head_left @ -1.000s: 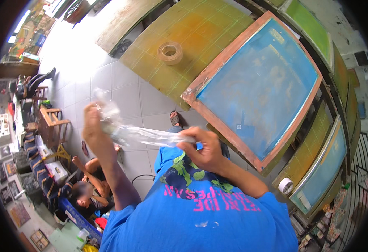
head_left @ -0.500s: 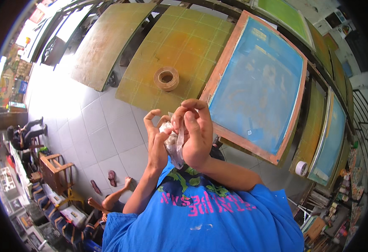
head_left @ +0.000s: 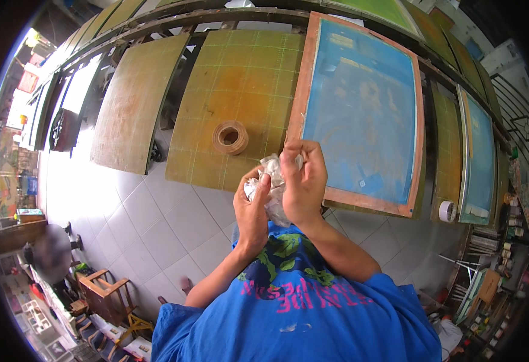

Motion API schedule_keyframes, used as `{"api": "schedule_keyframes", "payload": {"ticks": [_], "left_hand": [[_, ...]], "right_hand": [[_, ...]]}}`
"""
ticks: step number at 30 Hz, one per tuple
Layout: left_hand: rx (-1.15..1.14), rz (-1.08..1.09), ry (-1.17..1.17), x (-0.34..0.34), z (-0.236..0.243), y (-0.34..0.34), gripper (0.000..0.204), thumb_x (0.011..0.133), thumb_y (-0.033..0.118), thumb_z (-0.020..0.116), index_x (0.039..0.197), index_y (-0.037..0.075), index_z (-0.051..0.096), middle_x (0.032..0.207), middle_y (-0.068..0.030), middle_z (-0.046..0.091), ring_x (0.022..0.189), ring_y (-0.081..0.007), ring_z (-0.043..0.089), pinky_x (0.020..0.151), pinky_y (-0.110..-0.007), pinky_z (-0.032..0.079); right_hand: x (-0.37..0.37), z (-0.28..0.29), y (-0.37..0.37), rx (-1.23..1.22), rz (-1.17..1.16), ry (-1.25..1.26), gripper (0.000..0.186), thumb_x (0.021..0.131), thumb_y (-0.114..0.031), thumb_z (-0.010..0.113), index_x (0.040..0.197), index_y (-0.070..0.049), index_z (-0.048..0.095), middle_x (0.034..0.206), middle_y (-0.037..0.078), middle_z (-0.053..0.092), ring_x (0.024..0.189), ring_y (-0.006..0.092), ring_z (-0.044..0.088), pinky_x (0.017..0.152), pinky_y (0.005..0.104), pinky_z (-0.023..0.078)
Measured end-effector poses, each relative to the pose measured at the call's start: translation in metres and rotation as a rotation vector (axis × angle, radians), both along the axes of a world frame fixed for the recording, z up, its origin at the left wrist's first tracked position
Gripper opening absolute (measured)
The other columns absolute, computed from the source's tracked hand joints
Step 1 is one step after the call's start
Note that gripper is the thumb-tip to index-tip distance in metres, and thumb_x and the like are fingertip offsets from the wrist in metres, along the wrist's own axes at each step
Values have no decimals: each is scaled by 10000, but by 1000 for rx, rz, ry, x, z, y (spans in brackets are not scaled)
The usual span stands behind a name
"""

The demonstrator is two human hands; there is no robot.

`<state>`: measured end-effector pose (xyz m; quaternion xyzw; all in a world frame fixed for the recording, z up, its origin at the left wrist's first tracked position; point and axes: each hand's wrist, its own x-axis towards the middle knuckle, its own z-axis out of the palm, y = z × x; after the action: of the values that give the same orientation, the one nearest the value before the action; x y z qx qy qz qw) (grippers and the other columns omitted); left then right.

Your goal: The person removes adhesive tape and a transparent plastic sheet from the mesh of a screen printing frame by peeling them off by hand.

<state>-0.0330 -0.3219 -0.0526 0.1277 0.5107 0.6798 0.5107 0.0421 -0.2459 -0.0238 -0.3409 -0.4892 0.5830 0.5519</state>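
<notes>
Between my hands, in front of my chest, is a crumpled wad of whitish, partly see-through film [head_left: 273, 172], its lower end hanging below my fingers. My left hand [head_left: 251, 212] cups its left side, thumb pointing up against it. Curled fingers of my right hand [head_left: 308, 190] press on the other side, and part of the wad is hidden behind them. Just beyond, a roll of brown tape [head_left: 238, 145] lies on a yellow-brown board [head_left: 258, 78]. To its right is a wood-framed screen with blue mesh [head_left: 367, 114].
Another tan board [head_left: 134, 108] lies left on the dark rack. A white tape roll [head_left: 447, 211] sits at right beside a smaller blue screen [head_left: 478, 157]. On the tiled floor [head_left: 174, 232] at lower left stands a wooden stool [head_left: 104, 289]. A blurred dark figure [head_left: 52, 253] is farther left.
My hands have drawn closer around the wad, which is now bunched up more; the strip stretched by my right fingers no longer shows. The view has shifted, with the boards appearing farther left.
</notes>
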Motion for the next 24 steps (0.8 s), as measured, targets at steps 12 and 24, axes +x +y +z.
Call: {"api": "schedule_keyframes", "payload": {"ticks": [12, 24], "left_hand": [[73, -93, 1077, -7, -12, 11, 470, 1041, 490, 559, 1059, 46, 712, 1262, -224, 622, 1359, -331, 427, 1050, -420, 419], [407, -377, 1037, -39, -44, -6, 1152, 623, 286, 1000, 1574, 38, 399, 1350, -231, 655, 1207, -398, 672, 1002, -471, 558]], "right_hand": [[35, -46, -40, -220, 285, -229, 539, 1132, -438, 360, 1373, 19, 512, 1276, 206, 608, 1198, 285, 596, 1031, 380, 463], [38, -39, -31, -1100, 560, 552, 865, 980, -814, 325, 1370, -83, 571, 1240, 79, 665, 1160, 223, 636, 1016, 383, 504]]}}
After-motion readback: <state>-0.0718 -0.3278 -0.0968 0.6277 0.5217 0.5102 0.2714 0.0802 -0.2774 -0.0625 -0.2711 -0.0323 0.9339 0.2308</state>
